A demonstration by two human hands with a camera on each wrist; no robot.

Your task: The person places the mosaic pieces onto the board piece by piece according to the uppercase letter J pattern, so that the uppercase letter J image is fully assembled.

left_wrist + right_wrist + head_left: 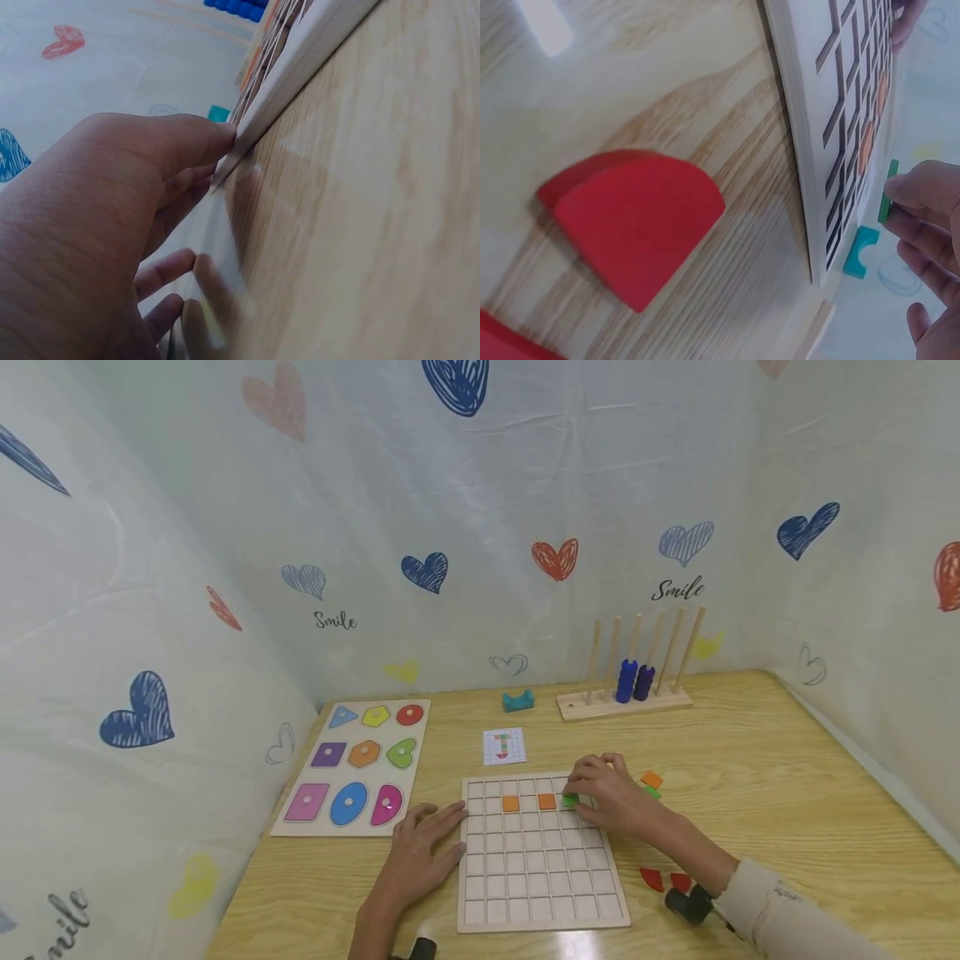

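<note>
A wooden grid board [517,864] lies on the table with two orange square tiles [511,803] set in its second row. My right hand [617,797] pinches a green square tile [889,192] between thumb and fingers, over the same row, right of the orange tiles. My left hand [422,852] rests at the board's left edge, thumb and fingertips touching it; the left wrist view shows the fingers [196,142] loosely spread there. Behind the board lies a pattern card [505,747] printed with a small coloured J shape.
Red quarter-round pieces [641,225] lie right of the board, with orange [652,778] and green tiles beyond. A shape puzzle board [352,768] is at left. At the back stand a peg stand [626,706] with blue and purple beads and a teal block [518,701].
</note>
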